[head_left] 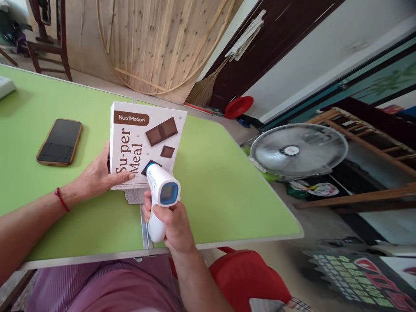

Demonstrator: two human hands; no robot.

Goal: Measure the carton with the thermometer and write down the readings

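Note:
My left hand (107, 169) grips the lower left side of a white box (156, 160) printed "NutriMotion Su-per Meal" with pictures of chocolate pieces. The thumb lies across its front; the other fingers are behind it. The box is held up, tilted, over the green table (221, 182). In my right hand (177, 225) is a white and blue infrared thermometer (162, 186), its fingers wrapped round the handle. The thermometer's nose points at the lower front of the box, and I cannot tell whether they touch. Its small screen faces me. A grey knitted-looking thing (134, 196) shows under the box.
A phone (60, 142) in a brown case lies on the table at the left. A white object (5, 86) sits at the far left edge. Beyond the table stand a fan (292, 151), a broom (208, 86) and a wooden chair (48, 47). A red stool (248, 277) is beside me.

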